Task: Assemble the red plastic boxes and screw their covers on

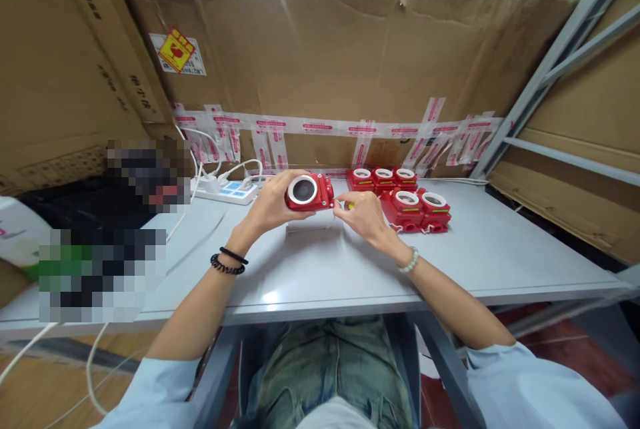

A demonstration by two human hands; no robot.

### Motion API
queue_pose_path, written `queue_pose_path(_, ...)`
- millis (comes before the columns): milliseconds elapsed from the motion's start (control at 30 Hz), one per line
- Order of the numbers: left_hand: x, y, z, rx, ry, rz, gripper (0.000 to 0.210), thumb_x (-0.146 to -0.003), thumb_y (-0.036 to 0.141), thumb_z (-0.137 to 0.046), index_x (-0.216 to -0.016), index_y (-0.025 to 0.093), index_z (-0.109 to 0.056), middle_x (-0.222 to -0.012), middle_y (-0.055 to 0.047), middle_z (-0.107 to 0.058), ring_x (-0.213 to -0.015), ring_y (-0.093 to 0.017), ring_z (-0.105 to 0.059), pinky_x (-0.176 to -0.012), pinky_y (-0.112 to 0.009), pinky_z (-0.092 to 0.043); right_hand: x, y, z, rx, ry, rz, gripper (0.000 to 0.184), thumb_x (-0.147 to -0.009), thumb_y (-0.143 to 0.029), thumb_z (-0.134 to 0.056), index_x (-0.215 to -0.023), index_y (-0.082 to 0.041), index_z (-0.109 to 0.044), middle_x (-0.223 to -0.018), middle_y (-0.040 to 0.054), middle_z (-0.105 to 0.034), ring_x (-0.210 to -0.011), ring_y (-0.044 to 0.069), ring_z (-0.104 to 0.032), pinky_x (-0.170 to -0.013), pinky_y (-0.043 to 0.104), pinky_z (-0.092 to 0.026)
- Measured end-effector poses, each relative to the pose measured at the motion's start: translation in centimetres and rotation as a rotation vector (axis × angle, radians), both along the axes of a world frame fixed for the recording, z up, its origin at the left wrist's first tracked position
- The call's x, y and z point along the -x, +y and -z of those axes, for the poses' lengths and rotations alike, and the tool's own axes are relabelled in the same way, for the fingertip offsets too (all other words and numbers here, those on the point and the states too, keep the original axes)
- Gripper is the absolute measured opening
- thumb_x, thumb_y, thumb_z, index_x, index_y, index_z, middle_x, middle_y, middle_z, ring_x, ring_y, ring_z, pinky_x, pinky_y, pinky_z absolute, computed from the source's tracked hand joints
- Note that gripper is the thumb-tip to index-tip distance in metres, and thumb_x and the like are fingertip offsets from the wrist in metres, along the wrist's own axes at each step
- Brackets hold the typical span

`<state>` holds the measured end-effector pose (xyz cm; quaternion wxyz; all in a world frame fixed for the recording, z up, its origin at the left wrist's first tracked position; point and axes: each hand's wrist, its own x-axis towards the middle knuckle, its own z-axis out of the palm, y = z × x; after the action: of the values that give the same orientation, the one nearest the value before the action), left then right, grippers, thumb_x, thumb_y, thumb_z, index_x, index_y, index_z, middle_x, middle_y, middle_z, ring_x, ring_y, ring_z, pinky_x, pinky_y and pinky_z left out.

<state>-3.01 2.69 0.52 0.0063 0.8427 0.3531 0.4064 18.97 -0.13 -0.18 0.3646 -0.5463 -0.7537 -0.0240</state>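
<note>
My left hand (273, 206) is wrapped round a red housing (325, 190) with a white ring about a dark round window, holding it tilted above the table. At the housing's right end, the fingers of my right hand (365, 214) are pinched together close to its edge. A bit of yellow shows between these fingers, but what they hold is too small to make out. Below the housing lies a pale, low block-like thing (300, 226), partly hidden.
Several similar red housings (435, 212) stand in two groups at the back right of the white table (320, 276). A power strip (233, 190) with plugs and white cables lies at the back left. Cardboard (340, 49) walls the back, and a metal frame (540, 76) rises at right.
</note>
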Motion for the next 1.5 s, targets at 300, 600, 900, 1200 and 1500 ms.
queue_pose_path(300,0.5,-0.2,-0.6,0.278,-0.119,0.032,0.071,-0.06,0.05,-0.083,-0.117,0.023,-0.053,-0.111,-0.003,-0.066,-0.098,-0.024,-0.064,-0.084,-0.032,-0.052,-0.5,-0.2,-0.2,-0.092,-0.086,-0.093,0.019,-0.082,-0.019,-0.059,-0.084,-0.017,-0.079,-0.078,0.0053,-0.075,-0.065,0.012,-0.06,-0.061,0.022,-0.036)
queue_pose_path(600,0.5,-0.2,-0.8,0.343,-0.151,0.028,0.07,-0.06,0.053,-0.081,-0.116,0.023,-0.052,-0.112,-0.003,-0.066,-0.1,-0.025,-0.064,-0.086,-0.036,-0.053,-1.4,-0.1,-0.5,-0.011,0.21,-0.217,0.022,-0.081,-0.024,-0.062,-0.09,-0.015,-0.079,-0.079,0.0057,-0.077,-0.058,0.012,-0.058,-0.062,0.023,-0.042)
queue_pose_path(900,0.0,-0.4,-0.6,0.228,-0.121,0.054,0.07,-0.059,0.05,-0.082,-0.116,0.023,-0.052,-0.108,-0.003,-0.066,-0.095,-0.024,-0.065,-0.082,-0.033,-0.052,-1.4,0.2,-1.0,0.139,0.25,-0.267,0.022,-0.082,-0.025,-0.061,-0.076,-0.011,-0.077,-0.077,0.0069,-0.076,-0.068,0.015,-0.064,-0.064,0.024,-0.043)
queue_pose_path(1200,0.0,-0.2,-0.3,0.136,-0.047,0.085,0.067,-0.062,0.045,-0.082,-0.117,0.022,-0.05,-0.113,-0.004,-0.066,-0.097,-0.024,-0.065,-0.084,-0.033,-0.05,-1.4,0.3,-0.8,0.152,0.182,-0.204,0.016,-0.076,-0.018,-0.062,-0.078,-0.011,-0.077,-0.07,0.0058,-0.073,-0.061,0.013,-0.059,-0.061,0.023,-0.041)
queue_pose_path(1500,1.6,0.5,-0.8,0.117,0.001,-0.206,0.065,-0.062,0.049,-0.079,-0.116,0.023,-0.053,-0.113,-0.006,-0.068,-0.101,-0.03,-0.065,-0.08,-0.035,-0.049,0.9,0.9,1.3,0.202,-0.317,-0.129,0.023,-0.086,-0.024,-0.056,-0.096,-0.019,-0.076,-0.079,0.0061,-0.075,-0.074,0.017,-0.066,-0.069,0.025,-0.04)
